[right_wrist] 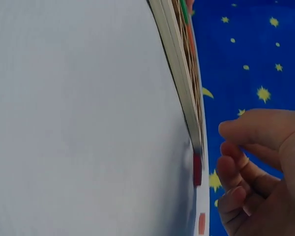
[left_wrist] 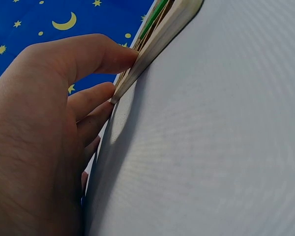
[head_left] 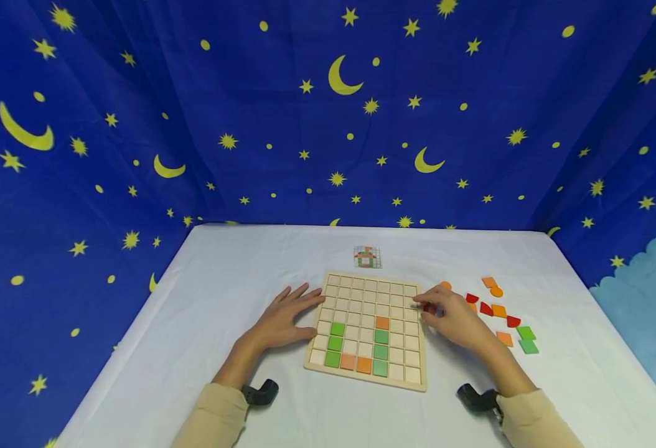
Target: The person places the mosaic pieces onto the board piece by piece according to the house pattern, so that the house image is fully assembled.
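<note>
A wooden grid board (head_left: 367, 378) lies on the white table. It carries a light green column (head_left: 335, 343), a darker green column (head_left: 381, 352) topped by an orange tile (head_left: 382, 323), and a pink tile (head_left: 347, 361) beside another orange tile (head_left: 364, 364) in the bottom row. Spread along the board's left edge, my left hand (head_left: 285, 317) touches it with fingertips and thumb. My right hand (head_left: 451, 317) hovers at the right edge, fingers loosely bent and thumb apart; nothing shows between them. Below it, a red piece (right_wrist: 197, 169) sits beside the board.
Loose pieces lie to the right: red quarter-rounds (head_left: 513, 322), orange squares (head_left: 504, 339), an orange round (head_left: 496, 291) and green squares (head_left: 528, 346). Behind the board is a small pattern card (head_left: 367, 257). A blue star-print curtain (head_left: 361, 124) stands behind the table.
</note>
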The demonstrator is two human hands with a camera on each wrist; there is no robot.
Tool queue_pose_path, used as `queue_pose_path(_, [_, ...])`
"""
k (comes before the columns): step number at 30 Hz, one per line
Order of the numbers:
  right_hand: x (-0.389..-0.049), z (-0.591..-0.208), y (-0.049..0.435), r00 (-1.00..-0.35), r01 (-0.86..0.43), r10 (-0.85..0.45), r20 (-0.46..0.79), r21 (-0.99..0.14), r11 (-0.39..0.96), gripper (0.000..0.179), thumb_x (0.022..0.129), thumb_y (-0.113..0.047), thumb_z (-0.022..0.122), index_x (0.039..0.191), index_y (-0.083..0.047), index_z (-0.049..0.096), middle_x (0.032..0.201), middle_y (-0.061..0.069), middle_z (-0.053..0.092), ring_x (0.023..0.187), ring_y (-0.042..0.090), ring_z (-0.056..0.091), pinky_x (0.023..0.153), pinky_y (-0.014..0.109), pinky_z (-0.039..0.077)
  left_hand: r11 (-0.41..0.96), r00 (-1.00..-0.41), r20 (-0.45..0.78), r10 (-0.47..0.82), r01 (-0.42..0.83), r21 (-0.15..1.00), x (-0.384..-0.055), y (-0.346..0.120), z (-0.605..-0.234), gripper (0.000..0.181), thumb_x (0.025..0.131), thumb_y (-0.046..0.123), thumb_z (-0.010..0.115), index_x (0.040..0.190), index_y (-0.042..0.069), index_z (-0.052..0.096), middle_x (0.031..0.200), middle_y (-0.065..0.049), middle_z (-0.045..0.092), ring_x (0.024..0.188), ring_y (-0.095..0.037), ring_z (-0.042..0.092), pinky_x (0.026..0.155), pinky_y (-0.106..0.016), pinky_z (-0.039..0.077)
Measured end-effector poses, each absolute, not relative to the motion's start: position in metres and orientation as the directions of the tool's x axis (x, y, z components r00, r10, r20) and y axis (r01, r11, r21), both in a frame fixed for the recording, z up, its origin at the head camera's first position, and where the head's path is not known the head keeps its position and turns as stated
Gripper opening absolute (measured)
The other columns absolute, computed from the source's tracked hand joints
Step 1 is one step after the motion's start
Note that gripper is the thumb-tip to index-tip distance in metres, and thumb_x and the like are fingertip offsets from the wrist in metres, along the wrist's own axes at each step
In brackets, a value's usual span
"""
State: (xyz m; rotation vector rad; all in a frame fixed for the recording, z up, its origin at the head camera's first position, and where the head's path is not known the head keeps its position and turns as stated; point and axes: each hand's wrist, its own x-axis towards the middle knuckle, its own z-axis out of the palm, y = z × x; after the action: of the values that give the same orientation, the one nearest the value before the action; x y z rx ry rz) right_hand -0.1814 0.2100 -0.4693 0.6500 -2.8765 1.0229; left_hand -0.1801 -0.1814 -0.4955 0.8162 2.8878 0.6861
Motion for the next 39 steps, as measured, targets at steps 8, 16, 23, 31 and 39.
queue_pose_path(8, [-0.187, -0.476, 0.225, -0.944, -0.325, -0.293, 0.152, -0.582, 0.746, 0.036, 0.081, -0.006, 0.072, 0.116, -0.007, 0.068, 0.090, 0.003, 0.056, 0.077, 0.017, 0.051, 0.058, 0.027, 0.042, 0.764, -0.859, 0.066, 0.508, 0.485, 0.425, -0.181, -0.182, -0.497, 0.073, 0.079, 0.048, 0.068, 0.146, 0.029, 0.044, 0.153, 0.013, 0.031, 0.144, -0.014, 0.014, 0.116, -0.039, 0.003])
queue_pose_path(16, [-0.190, -0.482, 0.231, -0.958, -0.273, -0.273, 0.088, -0.569, 0.776, 0.039, 0.082, -0.014, 0.073, 0.120, -0.007, 0.067, 0.089, 0.005, 0.053, 0.078, 0.019, 0.048, 0.059, 0.027, 0.042, 0.757, -0.856, 0.062, 0.514, 0.486, 0.436, -0.181, -0.182, -0.497, 0.073, 0.080, 0.048, 0.068, 0.146, 0.028, 0.044, 0.153, 0.013, 0.030, 0.144, -0.014, 0.013, 0.116, -0.039, 0.002])
queue_pose_path(23, [-0.192, -0.487, 0.231, -0.956, -0.286, -0.273, 0.110, -0.568, 0.772, 0.025, 0.083, -0.013, 0.073, 0.108, -0.013, 0.073, 0.093, 0.004, 0.055, 0.078, 0.018, 0.049, 0.062, 0.029, 0.045, 0.768, -0.861, 0.055, 0.506, 0.478, 0.426, -0.181, -0.182, -0.498, 0.073, 0.079, 0.048, 0.068, 0.146, 0.030, 0.043, 0.153, 0.015, 0.030, 0.144, -0.013, 0.013, 0.116, -0.038, 0.003])
queue_pose_path(31, [-0.191, -0.485, 0.232, -0.955, -0.288, -0.276, 0.109, -0.568, 0.771, 0.018, 0.082, -0.011, 0.072, 0.100, -0.013, 0.072, 0.081, -0.001, 0.054, 0.073, 0.017, 0.047, 0.060, 0.030, 0.041, 0.765, -0.861, 0.058, 0.505, 0.478, 0.431, -0.181, -0.181, -0.497, 0.073, 0.079, 0.048, 0.068, 0.146, 0.029, 0.044, 0.153, 0.014, 0.030, 0.144, -0.014, 0.013, 0.116, -0.038, 0.002])
queue_pose_path(39, [-0.189, -0.483, 0.231, -0.953, -0.283, -0.292, 0.081, -0.582, 0.762, 0.021, 0.085, -0.014, 0.069, 0.106, -0.014, 0.073, 0.085, -0.005, 0.059, 0.071, 0.017, 0.047, 0.058, 0.029, 0.040, 0.763, -0.861, 0.056, 0.506, 0.477, 0.437, -0.180, -0.181, -0.496, 0.073, 0.079, 0.048, 0.068, 0.145, 0.028, 0.044, 0.153, 0.013, 0.030, 0.144, -0.015, 0.014, 0.116, -0.039, 0.002])
